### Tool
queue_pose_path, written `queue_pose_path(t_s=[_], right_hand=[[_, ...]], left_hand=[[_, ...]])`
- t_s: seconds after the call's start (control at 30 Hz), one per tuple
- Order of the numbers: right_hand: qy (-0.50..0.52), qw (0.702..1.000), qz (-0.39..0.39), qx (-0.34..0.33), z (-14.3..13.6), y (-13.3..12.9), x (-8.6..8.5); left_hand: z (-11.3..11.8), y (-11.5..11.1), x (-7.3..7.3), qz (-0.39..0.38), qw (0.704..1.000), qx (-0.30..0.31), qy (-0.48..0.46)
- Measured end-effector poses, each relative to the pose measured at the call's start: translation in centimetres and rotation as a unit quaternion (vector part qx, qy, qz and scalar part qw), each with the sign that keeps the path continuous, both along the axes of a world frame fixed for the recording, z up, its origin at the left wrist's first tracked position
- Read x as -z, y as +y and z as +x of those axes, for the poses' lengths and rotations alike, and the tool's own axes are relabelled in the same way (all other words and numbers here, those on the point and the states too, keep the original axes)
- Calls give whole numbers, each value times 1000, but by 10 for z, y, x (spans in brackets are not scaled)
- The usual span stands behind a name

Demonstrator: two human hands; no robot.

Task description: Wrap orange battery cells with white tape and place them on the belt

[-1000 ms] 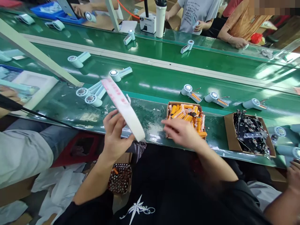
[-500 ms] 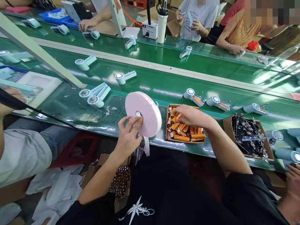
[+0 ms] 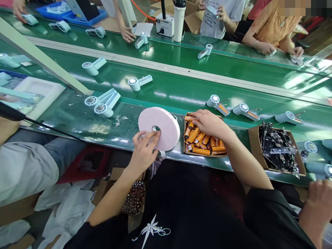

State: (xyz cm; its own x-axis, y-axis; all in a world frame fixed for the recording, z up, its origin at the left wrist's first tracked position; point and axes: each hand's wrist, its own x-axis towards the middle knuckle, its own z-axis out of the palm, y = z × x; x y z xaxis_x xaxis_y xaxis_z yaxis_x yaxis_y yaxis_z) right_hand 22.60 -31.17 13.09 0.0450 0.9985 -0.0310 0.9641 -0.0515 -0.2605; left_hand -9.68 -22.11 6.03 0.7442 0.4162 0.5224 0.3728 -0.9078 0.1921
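My left hand [image 3: 143,155] is closed on a large pale pink roll of tape [image 3: 167,129], with fingers at its centre hole. The roll is tilted over the bench edge, and a short loose strip hangs below it. My right hand [image 3: 214,123] reaches over a small cardboard box [image 3: 204,155] of orange cylindrical batteries [image 3: 201,151]. Its fingers close on one orange battery [image 3: 190,118] at the box's far left corner; the thumb is partly hidden.
Light-blue fan housings [image 3: 135,84] lie along the green conveyor belt [image 3: 176,86]. To the right stands a box of dark circuit boards [image 3: 281,150]. A slanted post [image 3: 44,55] rises at left. Co-workers' hands [image 3: 127,34] are across the belt; another person's hand [image 3: 317,200] is at lower right.
The tape roll has tipped flatter and lower in my left hand. My right hand has moved slightly left and now has a battery at its fingertips. A co-worker's hand across the belt has moved right.
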Motion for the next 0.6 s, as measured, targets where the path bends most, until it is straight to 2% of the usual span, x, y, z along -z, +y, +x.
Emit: queue_pose_path(t_s=[0.1,0.17,0.27,0.33,0.43,0.5,0.6], right_hand=[[-57,998,-22,2,4,13,8],[-55,998,-42,-13,7,19,9],[74,997,-28,13,8,18,6],[227,972,39,53,4,10,0],[417,896,129,80,-9,-10,-10],[477,864,133,91,-18,-23,-15],[487,858,130,97,-33,-34,-17]], left_hand=[[2,-1,1,10,1000,5,4],[2,-1,1,13,1000,7,6],[1,-1,0,17,1000,2,19],[-1,-1,-1,24,999,-3,28],[-5,-1,-3,33,999,-6,33],[-6,-1,-6,39,999,-6,34],[-5,-2,-11,50,998,-7,30]])
